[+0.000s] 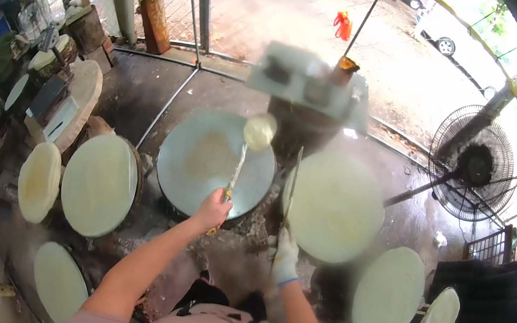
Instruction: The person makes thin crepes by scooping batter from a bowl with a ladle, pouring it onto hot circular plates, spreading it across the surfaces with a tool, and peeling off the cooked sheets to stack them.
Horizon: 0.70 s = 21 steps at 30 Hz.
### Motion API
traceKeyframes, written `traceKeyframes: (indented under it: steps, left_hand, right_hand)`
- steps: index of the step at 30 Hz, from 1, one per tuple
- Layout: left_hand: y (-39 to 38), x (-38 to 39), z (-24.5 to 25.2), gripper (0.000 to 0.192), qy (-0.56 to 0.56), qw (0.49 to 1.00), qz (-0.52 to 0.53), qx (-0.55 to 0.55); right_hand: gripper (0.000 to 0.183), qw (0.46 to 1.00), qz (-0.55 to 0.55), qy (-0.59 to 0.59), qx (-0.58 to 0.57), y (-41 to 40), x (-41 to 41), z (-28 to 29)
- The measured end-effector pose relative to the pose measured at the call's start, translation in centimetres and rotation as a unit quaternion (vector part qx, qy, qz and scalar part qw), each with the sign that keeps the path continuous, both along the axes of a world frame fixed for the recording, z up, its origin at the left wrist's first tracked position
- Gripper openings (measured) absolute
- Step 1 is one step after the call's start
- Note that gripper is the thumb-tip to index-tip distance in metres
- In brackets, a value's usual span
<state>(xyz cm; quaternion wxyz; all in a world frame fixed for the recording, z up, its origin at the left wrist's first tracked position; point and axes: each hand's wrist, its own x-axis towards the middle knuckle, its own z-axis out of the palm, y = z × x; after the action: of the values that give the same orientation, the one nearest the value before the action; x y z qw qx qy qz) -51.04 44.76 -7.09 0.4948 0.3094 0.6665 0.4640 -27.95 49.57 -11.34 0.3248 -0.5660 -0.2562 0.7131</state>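
Observation:
My bare left hand (214,211) grips the handle of a long ladle (238,168), which has yellow at the grip. The ladle's round head (259,132) is pale, and hangs over the far right rim of a wide, round metal pan (216,170) with a brownish patch in it. In a white work glove with a blue cuff, my right hand (285,257) holds a long, thin flat tool (294,183) pointing away from me. That tool crosses the left edge of a large pale round sheet (337,208), partly blurred by haze.
More pale round discs stand left (99,185) and right (388,294). A pedestal fan (474,161) is at the far right, near a black corrugated panel (474,310). Beyond the pan is a blurred block-like stand (303,79). Chain-link fencing (243,5) bounds the far side.

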Motion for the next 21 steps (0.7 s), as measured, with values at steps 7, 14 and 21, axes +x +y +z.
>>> traceKeyframes:
  steps: [7, 14, 21]
  left_hand:
    - [3.9, -10.2, -9.3, 0.028, 0.395, 0.917, -0.063, -0.012]
    - [4.3, -18.0, -6.0, 0.029, 0.465, 0.870, -0.139, -0.082]
    - [3.2, -20.4, -6.6, 0.028, 0.522, 0.842, -0.132, -0.032]
  right_hand:
    - [0.046, 0.888, 0.130, -0.377, 0.229, -1.3, -9.0, -1.0]
    - [0.042, 0.986, 0.055, -0.144, 0.057, 1.8, -16.4, -0.6]
    - [0.032, 0.945, 0.052, -0.239, 0.219, 1.3, -19.1, -7.6]
